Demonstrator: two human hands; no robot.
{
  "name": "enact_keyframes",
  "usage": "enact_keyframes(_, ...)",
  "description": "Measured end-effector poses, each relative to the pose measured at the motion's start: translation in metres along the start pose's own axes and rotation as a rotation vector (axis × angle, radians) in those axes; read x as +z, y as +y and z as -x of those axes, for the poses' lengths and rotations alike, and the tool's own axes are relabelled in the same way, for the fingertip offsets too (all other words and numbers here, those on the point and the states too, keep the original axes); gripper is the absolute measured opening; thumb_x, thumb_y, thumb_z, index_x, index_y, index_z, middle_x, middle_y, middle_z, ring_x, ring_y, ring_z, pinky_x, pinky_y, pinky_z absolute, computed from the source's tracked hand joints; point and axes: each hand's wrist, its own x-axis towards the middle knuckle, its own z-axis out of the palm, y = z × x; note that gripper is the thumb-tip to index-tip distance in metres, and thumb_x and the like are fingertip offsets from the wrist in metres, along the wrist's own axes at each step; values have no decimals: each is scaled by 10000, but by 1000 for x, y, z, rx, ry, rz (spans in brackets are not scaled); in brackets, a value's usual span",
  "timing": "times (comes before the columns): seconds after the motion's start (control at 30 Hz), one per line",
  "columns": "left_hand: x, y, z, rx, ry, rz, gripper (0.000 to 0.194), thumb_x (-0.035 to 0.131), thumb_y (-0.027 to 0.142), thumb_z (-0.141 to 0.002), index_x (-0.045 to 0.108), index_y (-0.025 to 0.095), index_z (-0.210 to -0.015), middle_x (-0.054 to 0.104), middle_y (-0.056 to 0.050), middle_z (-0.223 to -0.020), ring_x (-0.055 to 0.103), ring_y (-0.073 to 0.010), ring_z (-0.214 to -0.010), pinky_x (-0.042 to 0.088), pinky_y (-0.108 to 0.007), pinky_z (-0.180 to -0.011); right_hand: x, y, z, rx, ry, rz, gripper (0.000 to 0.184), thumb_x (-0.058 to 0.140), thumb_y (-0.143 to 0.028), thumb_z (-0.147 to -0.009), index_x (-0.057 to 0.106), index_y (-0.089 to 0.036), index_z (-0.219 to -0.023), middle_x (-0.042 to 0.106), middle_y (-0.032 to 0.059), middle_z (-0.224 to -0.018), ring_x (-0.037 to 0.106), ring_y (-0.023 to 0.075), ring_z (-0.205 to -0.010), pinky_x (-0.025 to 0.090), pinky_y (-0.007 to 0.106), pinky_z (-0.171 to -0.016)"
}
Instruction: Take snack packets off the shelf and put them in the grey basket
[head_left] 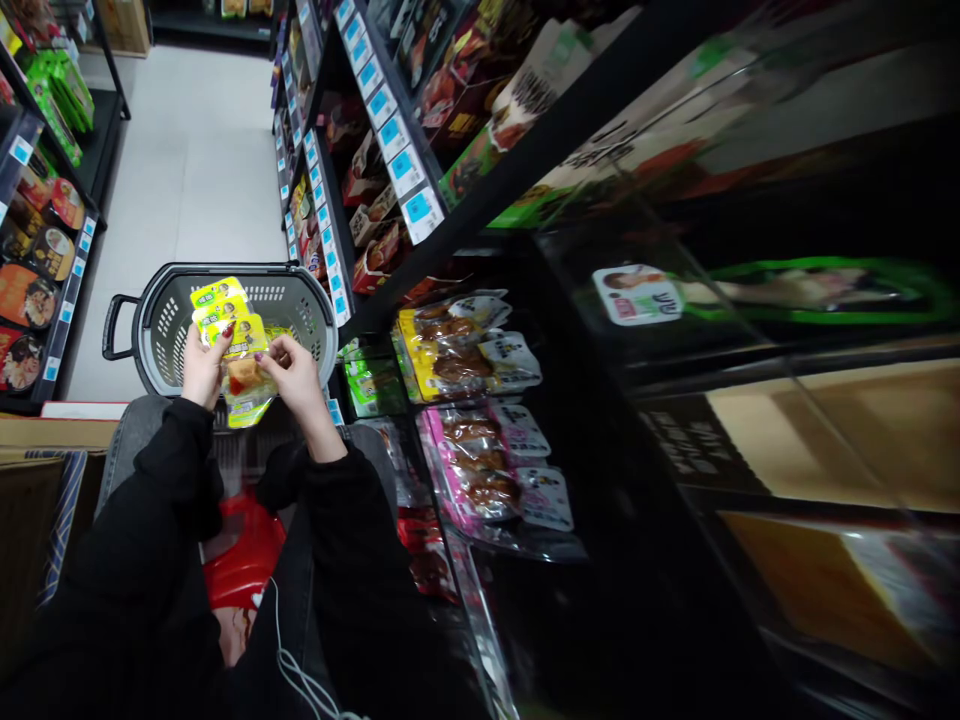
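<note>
Above a grey shopping basket (155,345), both hands are around a small fan of yellow-green snack packets (244,335). My left hand (201,368) is closed on the packets, its thumb lying across their front. The fingertips of my right hand (296,375) pinch the right edge of the same bunch. Through the clear part of the lowest packet a brownish-orange food piece shows. More yellow packaging is partly visible inside the basket, behind my right fingers; how much lies there is hidden.
On the right, a black shelf holds yellow snack packs (457,345) and pink snack packs (487,465). Price tags (390,130) line the shelf edges above. Shelves with boxed bowls (30,295) stand left of the aisle floor (187,150). Cardboard boxes (37,520) are at lower left.
</note>
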Motion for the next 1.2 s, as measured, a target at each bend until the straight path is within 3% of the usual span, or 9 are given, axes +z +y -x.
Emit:
enact_keyframes(0.3,-8,-2,-6,-28,6,-38,461,826,265,-570,564,203,-944,695,-54,-949,682,-199,-839,544,-367,-833,-43,7,-10,-88,308,-470,268,595,-381,-734,379,-223,-748,414,-60,-677,419,80,-568,369,214,-567)
enact_keyframes(0.67,-8,-1,-5,-30,7,-62,437,807,248,-565,562,200,-924,691,-41,-918,677,-175,-795,548,-333,-789,-47,5,-9,-81,347,-575,289,655,-371,-739,407,-231,-786,493,-65,-674,493,87,-583,428,219,-570)
enact_keyframes(0.77,-9,-1,-5,-36,7,-72,425,798,245,-580,558,201,-928,686,-47,-931,672,-171,-790,546,-332,-786,-52,7,-8,3,271,-850,213,636,-296,-772,437,-223,-791,509,-66,-672,496,69,-540,414,195,-510)
enact_keyframes(0.83,-8,0,-5,-39,10,-76,424,794,243,-580,560,202,-931,685,-54,-944,672,-177,-798,546,-336,-783,-57,8,-5,48,178,-1049,135,586,-251,-815,457,-215,-805,483,-80,-635,426,42,-441,352,173,-424)
enact_keyframes(0.93,-8,0,-4,-42,5,-87,432,788,230,-568,561,205,-935,685,-62,-955,674,-196,-827,546,-351,-788,-62,7,0,0,10,-1459,78,515,-147,-852,475,-211,-868,431,-114,-567,316,17,-339,279,154,-352)
enact_keyframes(1.03,-8,1,-3,-52,-3,-98,445,783,221,-565,560,205,-950,684,-67,-965,674,-207,-847,547,-362,-791,-64,8,3,-51,-228,-1869,134,492,-119,-857,472,-217,-947,415,-131,-521,336,27,-316,277,156,-333)
enact_keyframes(1.1,-8,2,-3,-60,-2,-106,452,784,227,-563,559,202,-953,682,-70,-965,674,-210,-837,552,-361,-766,-64,9,4,-61,-331,-1967,150,489,-139,-860,470,-220,-984,419,-133,-514,358,36,-316,284,166,-332)
enact_keyframes(1.2,-8,2,-3,-62,-2,-111,466,792,240,-557,556,201,-958,683,-71,-962,674,-214,-824,559,-361,-736,-64,10,3,-106,-319,-1904,150,486,-160,-868,481,-226,-1003,444,-129,-533,347,33,-319,297,172,-349)
